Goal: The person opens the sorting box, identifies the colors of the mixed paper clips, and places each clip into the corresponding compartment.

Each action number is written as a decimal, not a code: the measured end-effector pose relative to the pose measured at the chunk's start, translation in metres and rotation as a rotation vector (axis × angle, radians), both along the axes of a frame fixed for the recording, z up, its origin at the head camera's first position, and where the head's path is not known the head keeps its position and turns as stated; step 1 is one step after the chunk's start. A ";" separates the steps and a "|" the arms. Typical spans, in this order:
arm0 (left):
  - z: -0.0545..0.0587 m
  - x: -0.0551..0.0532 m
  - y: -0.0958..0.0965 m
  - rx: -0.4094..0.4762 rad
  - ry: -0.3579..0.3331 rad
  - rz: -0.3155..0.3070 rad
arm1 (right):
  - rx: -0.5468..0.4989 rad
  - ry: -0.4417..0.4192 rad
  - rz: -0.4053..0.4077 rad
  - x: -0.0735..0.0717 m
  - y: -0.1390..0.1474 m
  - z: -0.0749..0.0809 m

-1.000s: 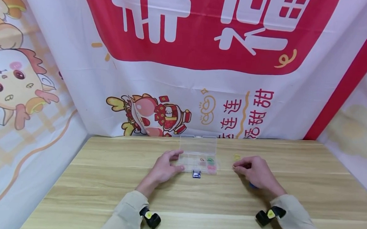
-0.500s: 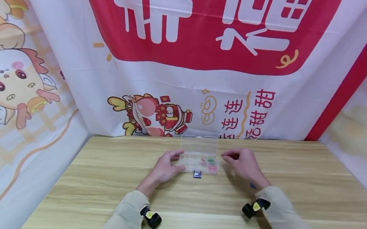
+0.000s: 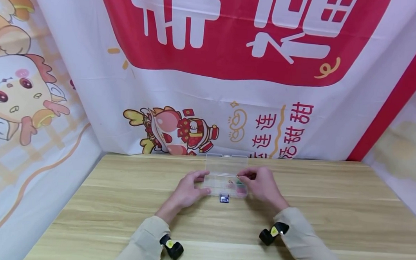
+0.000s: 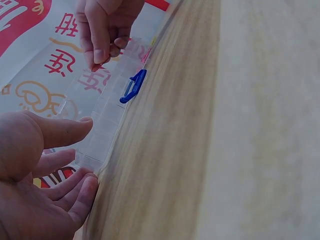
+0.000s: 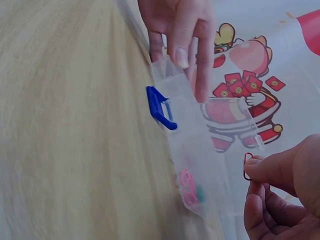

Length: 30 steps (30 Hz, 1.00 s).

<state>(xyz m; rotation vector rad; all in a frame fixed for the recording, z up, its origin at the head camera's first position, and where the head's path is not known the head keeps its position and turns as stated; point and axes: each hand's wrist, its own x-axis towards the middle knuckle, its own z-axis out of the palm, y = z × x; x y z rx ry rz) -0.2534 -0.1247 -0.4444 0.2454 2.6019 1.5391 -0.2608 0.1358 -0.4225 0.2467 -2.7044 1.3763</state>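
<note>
A clear plastic compartment box [image 3: 220,185] stands on the table with its lid [image 3: 226,164] raised at the back. My left hand [image 3: 188,188] holds its left end, thumb by the front corner and fingers toward the back. Above the right end, my right hand [image 3: 263,184] pinches a small red paper clip [image 5: 248,167] between thumb and index finger. Pink clips [image 5: 188,187] lie in the front right compartment, with green ones [image 5: 200,194] behind them. Another compartment holds a reddish clip [image 3: 230,182]. The blue latch [image 3: 224,198] hangs at the box's front.
The wooden table [image 3: 202,232] ends at a white printed cloth [image 3: 175,89] right behind the open lid. Something small and yellow [image 4: 153,40] lies past the box's right end. Each wrist carries a black camera [image 3: 171,249].
My right hand has moved left from the table beside the box to over its right compartments, carrying the small clip. My left hand stays at the box's left end.
</note>
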 end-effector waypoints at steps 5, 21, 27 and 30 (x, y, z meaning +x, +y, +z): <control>0.001 0.000 0.000 -0.001 0.008 -0.007 | -0.019 -0.027 0.002 -0.001 -0.009 -0.002; 0.000 -0.001 0.000 0.000 0.006 -0.002 | 0.032 0.009 0.026 -0.005 -0.026 -0.011; 0.000 -0.001 0.000 0.007 0.004 -0.002 | 0.040 -0.007 0.019 -0.005 -0.026 -0.010; 0.000 -0.001 0.000 0.003 0.004 -0.003 | 0.043 -0.016 0.012 -0.005 -0.026 -0.010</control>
